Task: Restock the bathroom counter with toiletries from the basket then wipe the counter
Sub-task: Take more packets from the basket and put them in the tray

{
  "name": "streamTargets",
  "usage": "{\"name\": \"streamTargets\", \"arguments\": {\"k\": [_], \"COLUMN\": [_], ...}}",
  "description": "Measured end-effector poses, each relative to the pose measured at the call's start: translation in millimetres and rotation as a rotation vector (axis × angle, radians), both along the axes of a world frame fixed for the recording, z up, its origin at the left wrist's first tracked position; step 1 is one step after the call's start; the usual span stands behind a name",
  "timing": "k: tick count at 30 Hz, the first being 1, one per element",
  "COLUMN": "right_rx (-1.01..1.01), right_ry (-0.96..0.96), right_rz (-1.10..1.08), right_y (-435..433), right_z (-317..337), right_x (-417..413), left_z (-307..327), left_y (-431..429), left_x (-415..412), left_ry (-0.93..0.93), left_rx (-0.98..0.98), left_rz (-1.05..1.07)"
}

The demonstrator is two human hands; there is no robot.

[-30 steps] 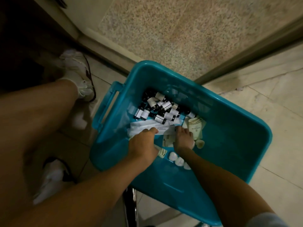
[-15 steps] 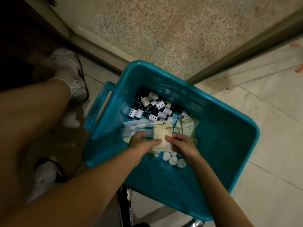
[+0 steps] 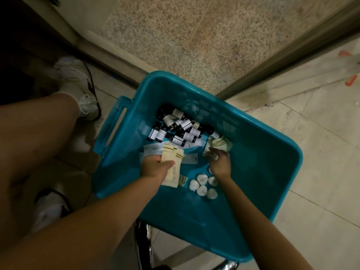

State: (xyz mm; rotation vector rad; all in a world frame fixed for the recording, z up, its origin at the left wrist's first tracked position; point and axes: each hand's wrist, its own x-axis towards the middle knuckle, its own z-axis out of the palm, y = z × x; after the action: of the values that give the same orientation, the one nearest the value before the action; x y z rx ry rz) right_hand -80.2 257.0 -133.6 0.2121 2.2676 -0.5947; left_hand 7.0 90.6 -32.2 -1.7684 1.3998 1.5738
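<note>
Looking down through the head camera, the only view, the hands have parted: half a second ago they met on one packet at the middle of the teal basket (image 3: 272, 158), and now they work separately. The left hand (image 3: 155, 167) grips a small stack of cream sachets (image 3: 172, 158), thumb across the top, lifted a little off the basket floor. The right hand (image 3: 219, 162) has gone across to the loose sachets (image 3: 222, 144) beside the heap of small dark bottles (image 3: 175, 129); its fingertips are on them, but whether it has closed on one cannot be told. White round pieces (image 3: 202, 185) lie untouched just near the right wrist. This reads as gathering sachets into the left hand one by one, so restocking is barely begun; no counter is in sight, and the wiping is not yet started.
</note>
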Motion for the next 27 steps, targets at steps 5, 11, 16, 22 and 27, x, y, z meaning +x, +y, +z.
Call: {"name": "streamTargets", "arguments": {"k": [5,11,16,22,27], "right_rx": [0.286,0.384,0.352,0.256,-0.037], "right_ry": [-0.183,-0.27,-0.159,0.231,0.24], "right_rz": [0.414,0.558,0.446,-0.053,-0.509], "right_y": [13.2,5.3,0.9,6.4,2.6], "right_z": [-24.5,-23.6,-20.5,20.5,53.0], "right_x": [-12.3,-14.5,-10.8,-13.6,-15.3], "left_z": [-0.5,1.5,5.0,18.5,35.9], "left_y": [5.3,4.9,0.8,2.1,0.5], "left_x": [-1.9,-4.5,-2.2,-7.3,-8.6], "left_ry": [0.005,0.013,-0.012,0.04,0.085], "left_rx": [0.01,0.008,-0.014,-0.01,-0.018], "left_rz": [-0.022,-0.049,-0.039,-0.048,-0.031]}}
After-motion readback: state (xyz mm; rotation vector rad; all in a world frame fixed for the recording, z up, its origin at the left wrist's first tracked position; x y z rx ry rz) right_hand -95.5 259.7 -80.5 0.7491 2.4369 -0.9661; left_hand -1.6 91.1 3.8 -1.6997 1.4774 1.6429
